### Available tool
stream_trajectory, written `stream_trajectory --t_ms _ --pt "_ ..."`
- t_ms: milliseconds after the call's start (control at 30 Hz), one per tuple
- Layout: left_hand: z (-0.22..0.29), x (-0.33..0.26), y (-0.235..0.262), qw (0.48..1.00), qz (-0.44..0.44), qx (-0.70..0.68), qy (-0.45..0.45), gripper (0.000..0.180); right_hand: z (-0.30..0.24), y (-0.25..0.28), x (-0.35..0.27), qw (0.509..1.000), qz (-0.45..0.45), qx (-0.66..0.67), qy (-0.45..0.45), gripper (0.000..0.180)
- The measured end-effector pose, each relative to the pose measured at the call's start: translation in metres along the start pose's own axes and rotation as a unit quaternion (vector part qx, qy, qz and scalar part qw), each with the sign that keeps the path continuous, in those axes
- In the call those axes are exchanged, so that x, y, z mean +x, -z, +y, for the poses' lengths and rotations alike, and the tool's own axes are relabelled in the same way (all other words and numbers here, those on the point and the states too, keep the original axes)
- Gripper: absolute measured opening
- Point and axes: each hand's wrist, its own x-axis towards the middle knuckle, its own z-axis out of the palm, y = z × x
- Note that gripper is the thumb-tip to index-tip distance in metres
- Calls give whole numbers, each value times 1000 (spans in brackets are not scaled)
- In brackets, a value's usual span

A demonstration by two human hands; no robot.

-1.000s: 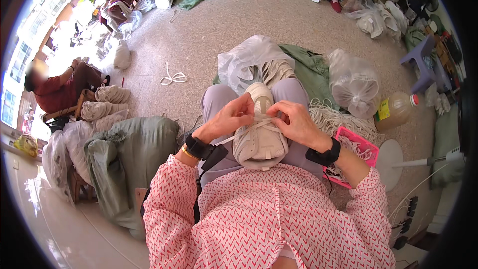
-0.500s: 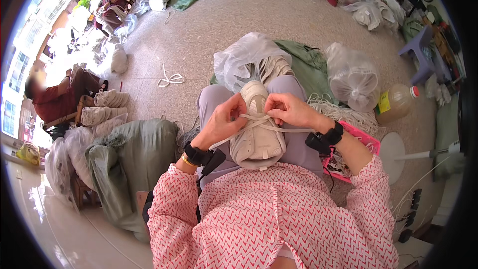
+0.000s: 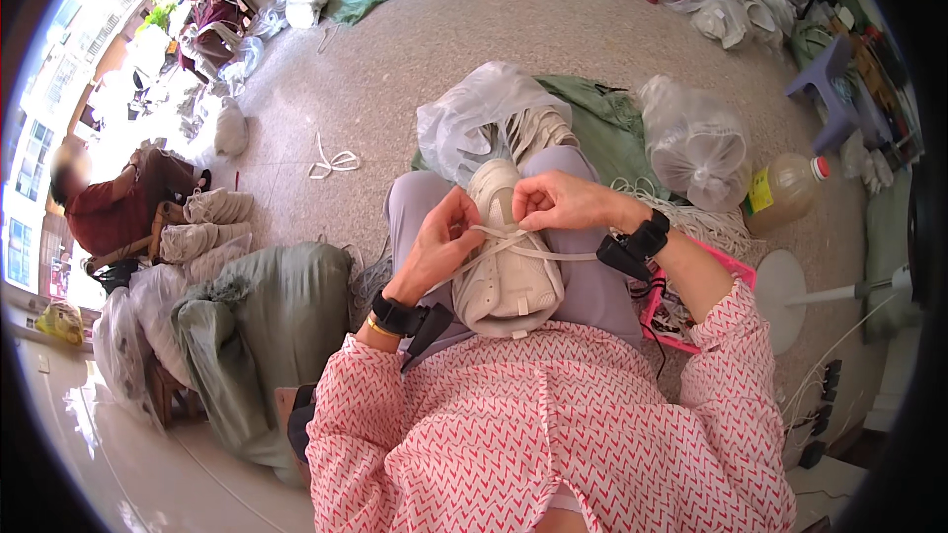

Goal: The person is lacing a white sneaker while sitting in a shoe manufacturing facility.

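Note:
A cream sneaker (image 3: 509,281) lies on my lap, toe pointing away from me. My left hand (image 3: 439,242) pinches one end of its white shoelace (image 3: 523,249) at the left side of the shoe. My right hand (image 3: 555,199) grips the lace above the tongue, and a strand runs taut across the shoe toward my right wrist. Both wrists carry black bands.
A clear plastic bag (image 3: 474,118) with more sneakers lies past my knees on green cloth. Another filled bag (image 3: 696,143) and a plastic bottle (image 3: 790,192) are at right, a pink basket (image 3: 681,306) by my right arm. Grey-green sack (image 3: 272,331) at left; a seated person (image 3: 118,202) beyond.
My hands have moved apart a little and pulled the lace tighter across the shoe; the right hand has risen toward the toe end.

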Motion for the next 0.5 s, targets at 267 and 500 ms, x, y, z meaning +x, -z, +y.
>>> stream_trajectory --t_ms 267,500 --pt "-7 -3 3 1000 -13 -5 18 22 -2 -3 -2 997 41 61 -6 8" --pt "-13 -3 1 998 -8 49 -29 21 2 -4 1 995 78 55 -15 5"
